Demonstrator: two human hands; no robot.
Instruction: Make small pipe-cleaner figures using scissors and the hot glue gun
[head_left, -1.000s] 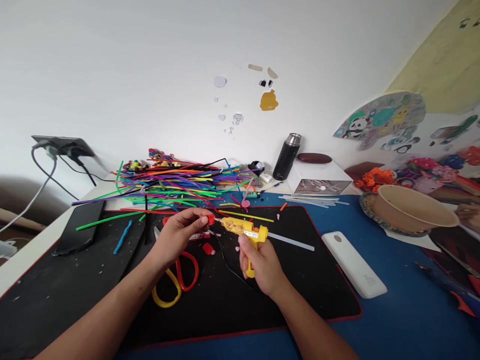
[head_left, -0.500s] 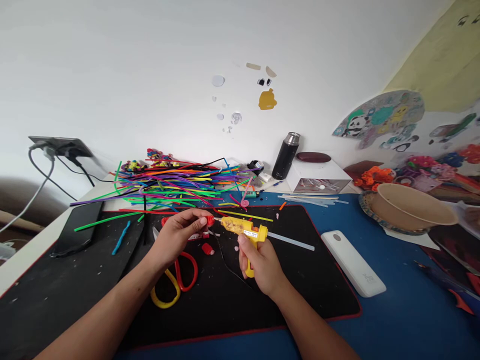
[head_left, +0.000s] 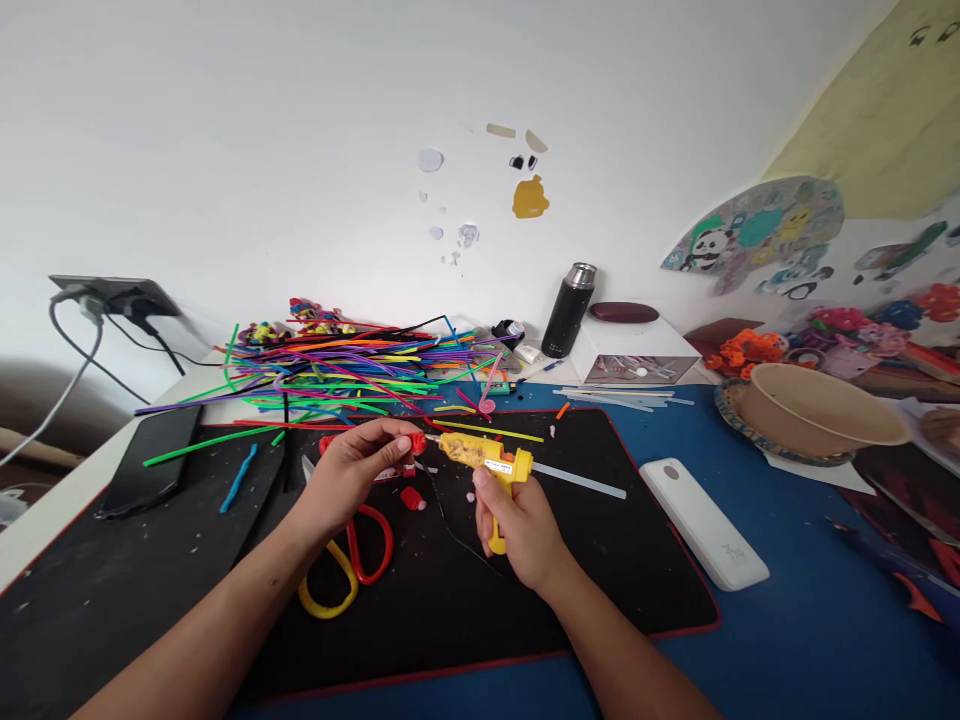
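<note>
near the mat's [head_left: 615, 540] far edge, left hand [head_left: 356, 465] pinches red piece [head_left: 417, 443], right hand [head_left: 519, 520] grips glue gun [head_left: 466, 450]: keep nozzle [head_left: 433, 438] clear of fingertips [head_left: 403, 445].

The glue gun [head_left: 463, 449] has a body of yellow plastic, stained near the front; its nozzle [head_left: 433, 438] looks like metal; the glue stick [head_left: 581, 480] is smooth, milky and half-transparent; the small red piece [head_left: 417, 443] seems soft and fuzzy; the coloured stems [head_left: 352, 370] have also a fuzzy surface; the scissors [head_left: 328, 612] have handles of smooth plastic; the mat [head_left: 637, 570] is matt, like cloth; the flask [head_left: 564, 322] is black and rather matt, its cap [head_left: 582, 273] of shiny metal; the white slab [head_left: 705, 525] appears as smooth plastic; the dark red case [head_left: 624, 312] is slightly glossy.
</note>
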